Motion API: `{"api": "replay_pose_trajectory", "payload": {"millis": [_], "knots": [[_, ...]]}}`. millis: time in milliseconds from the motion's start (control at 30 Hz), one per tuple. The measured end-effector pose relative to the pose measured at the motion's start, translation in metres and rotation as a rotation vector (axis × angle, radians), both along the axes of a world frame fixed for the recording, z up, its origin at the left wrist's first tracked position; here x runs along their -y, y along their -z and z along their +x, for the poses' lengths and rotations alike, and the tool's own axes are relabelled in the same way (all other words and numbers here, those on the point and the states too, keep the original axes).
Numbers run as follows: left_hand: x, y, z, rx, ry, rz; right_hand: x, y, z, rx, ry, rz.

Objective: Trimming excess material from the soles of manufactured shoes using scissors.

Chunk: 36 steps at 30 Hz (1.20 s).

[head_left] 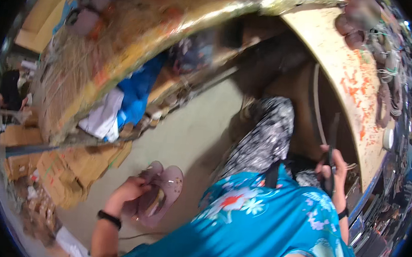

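My left hand [130, 190] grips a pair of mauve flip-flop sandals [163, 192] held together low at my left side, above the pale floor [187, 127]. A black band sits on that wrist. My right hand [333, 168] is closed around a dark slim tool [331, 159] beside the edge of a wooden workbench [356, 91] spattered with orange marks. My turquoise floral top and black-and-white patterned trousers fill the lower middle.
Flattened cardboard boxes [69, 171] lie at the left. Blue and white cloth [121, 103] is stuffed under a long cluttered table [140, 42]. More sandals [362, 15] and wires rest on the workbench at the right. A person in black [10, 91] sits far left.
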<state>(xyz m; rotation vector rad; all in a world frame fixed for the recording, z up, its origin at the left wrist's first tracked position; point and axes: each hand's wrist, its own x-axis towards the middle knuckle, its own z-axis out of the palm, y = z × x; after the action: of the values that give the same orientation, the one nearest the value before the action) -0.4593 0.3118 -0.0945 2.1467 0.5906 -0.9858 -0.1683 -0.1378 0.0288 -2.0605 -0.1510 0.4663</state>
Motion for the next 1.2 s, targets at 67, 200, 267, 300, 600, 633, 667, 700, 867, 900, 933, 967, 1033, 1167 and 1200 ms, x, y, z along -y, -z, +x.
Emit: {"api": "replay_pose_trajectory", "payload": {"millis": [67, 200, 267, 300, 600, 633, 667, 700, 867, 900, 933, 967, 1033, 1167, 1200], "knots": [[-0.007, -0.062, 0.066, 0.01, -0.102, -0.103, 0.001, -0.006, 0.006, 0.029, -0.042, -0.031], [0.032, -0.189, 0.189, 0.255, -0.453, -0.454, 0.033, 0.0, 0.015, 0.038, -0.052, 0.065], [0.043, -0.222, 0.234, 0.384, -0.346, -0.466, 0.055, 0.003, 0.016, 0.021, 0.022, 0.151], [0.049, -0.229, 0.279, 0.424, -0.268, -0.51, 0.067, -0.003, 0.018, -0.018, 0.111, 0.18], [0.222, -0.269, 0.596, 0.85, 0.264, -0.107, 0.136, 0.024, 0.044, -0.145, 0.461, 0.314], [0.23, -0.259, 0.635, 0.906, 0.266, -0.026, 0.143, 0.024, 0.053, -0.113, 0.432, 0.341], [0.238, -0.247, 0.675, 0.992, 0.208, 0.023, 0.153, 0.03, 0.058, -0.108, 0.431, 0.299], [0.251, -0.239, 0.716, 1.094, 0.26, 0.138, 0.164, 0.034, 0.065, -0.108, 0.45, 0.243], [0.195, -0.226, 0.929, 1.087, 0.17, 0.473, 0.195, 0.028, 0.112, -0.23, 0.571, 0.23], [0.229, -0.222, 0.957, 1.047, 0.196, 0.444, 0.202, 0.025, 0.113, -0.252, 0.623, 0.139], [0.135, -0.249, 1.004, 1.137, 0.364, 0.796, 0.202, 0.019, 0.126, -0.256, 0.526, 0.184], [0.147, -0.223, 1.034, 1.125, 0.423, 0.735, 0.198, 0.017, 0.136, -0.289, 0.596, 0.165], [0.166, -0.191, 1.074, 1.24, 0.471, 0.645, 0.19, 0.015, 0.139, -0.188, 0.537, 0.089], [0.169, -0.16, 1.114, 1.443, 0.542, 0.258, 0.169, -0.002, 0.178, -0.317, 0.448, 0.148], [0.173, -0.159, 1.117, 1.491, 0.524, 0.147, 0.16, -0.013, 0.182, -0.395, 0.479, 0.161]]}}
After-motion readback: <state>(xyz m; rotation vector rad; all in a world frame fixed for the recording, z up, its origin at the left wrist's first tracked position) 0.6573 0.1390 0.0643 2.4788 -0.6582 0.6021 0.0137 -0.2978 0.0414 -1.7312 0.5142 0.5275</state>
